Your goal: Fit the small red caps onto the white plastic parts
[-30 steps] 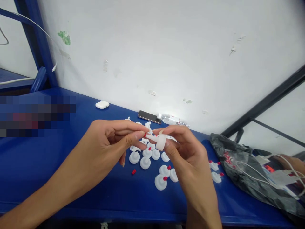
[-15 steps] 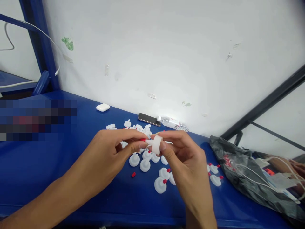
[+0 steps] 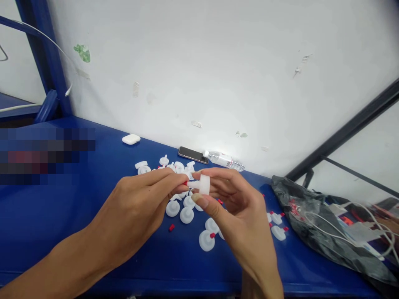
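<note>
Between both hands, above the blue table (image 3: 102, 203), a white nozzle cap (image 3: 204, 185) lies on its side with its narrow tip pointing left. My right hand (image 3: 237, 203) grips its wide round base between thumb and fingers. My left hand (image 3: 146, 199) pinches a small red tip cap (image 3: 185, 183) at the end of the nozzle. Behind and below the hands lie several white caps (image 3: 186, 215), some with red tips, such as the one nearest the front (image 3: 206, 241). A loose red piece (image 3: 171, 227) rests left of them.
A white case (image 3: 131, 139), a phone (image 3: 192, 155) and a clear bottle (image 3: 224, 160) lie by the wall. More red-tipped caps (image 3: 278, 232) are at right, beside a dark plastic bag (image 3: 327, 245) with cables and red pieces.
My left hand has turned, its fingers now folded over the red tip cap. The held nozzle cap is more level. The whole view has shifted slightly.
</note>
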`<control>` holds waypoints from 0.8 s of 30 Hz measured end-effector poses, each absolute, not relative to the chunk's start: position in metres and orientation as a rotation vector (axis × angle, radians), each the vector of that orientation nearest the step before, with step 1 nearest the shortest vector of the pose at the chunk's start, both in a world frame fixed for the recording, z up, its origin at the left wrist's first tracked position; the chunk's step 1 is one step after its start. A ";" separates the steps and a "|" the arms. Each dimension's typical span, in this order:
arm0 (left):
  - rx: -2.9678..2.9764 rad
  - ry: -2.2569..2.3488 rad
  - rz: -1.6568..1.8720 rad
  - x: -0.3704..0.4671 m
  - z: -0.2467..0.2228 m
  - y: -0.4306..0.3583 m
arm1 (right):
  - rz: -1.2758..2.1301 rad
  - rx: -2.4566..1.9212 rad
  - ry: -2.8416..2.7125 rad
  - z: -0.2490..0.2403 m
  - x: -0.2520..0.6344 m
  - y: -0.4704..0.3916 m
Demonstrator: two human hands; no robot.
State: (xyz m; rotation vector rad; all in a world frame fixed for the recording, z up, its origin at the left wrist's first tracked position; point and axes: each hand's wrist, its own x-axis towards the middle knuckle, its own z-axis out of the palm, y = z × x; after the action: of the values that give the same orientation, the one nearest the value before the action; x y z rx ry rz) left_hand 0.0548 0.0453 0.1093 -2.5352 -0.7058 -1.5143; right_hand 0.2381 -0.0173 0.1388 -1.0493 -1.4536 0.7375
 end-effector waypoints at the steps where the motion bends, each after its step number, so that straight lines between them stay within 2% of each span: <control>1: -2.545 -0.692 -1.505 0.053 0.110 0.045 | 0.765 -1.030 -1.445 0.139 0.238 -0.017; 7: -2.642 -0.730 -1.457 0.047 0.115 0.042 | 0.768 -0.981 -1.447 0.138 0.234 -0.016; 16: -2.768 -0.703 -1.561 0.042 0.125 0.038 | 0.638 -0.922 -1.556 0.131 0.239 -0.019; 24: -2.675 -0.713 -1.429 0.050 0.125 0.035 | 0.293 -1.227 -1.878 0.144 0.254 -0.025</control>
State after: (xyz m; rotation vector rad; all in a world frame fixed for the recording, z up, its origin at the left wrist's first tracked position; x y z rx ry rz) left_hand 0.0504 0.0348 0.1252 -2.6750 -0.7128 -1.4292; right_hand 0.2538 -0.0245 0.1444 -1.2266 -1.8778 0.2934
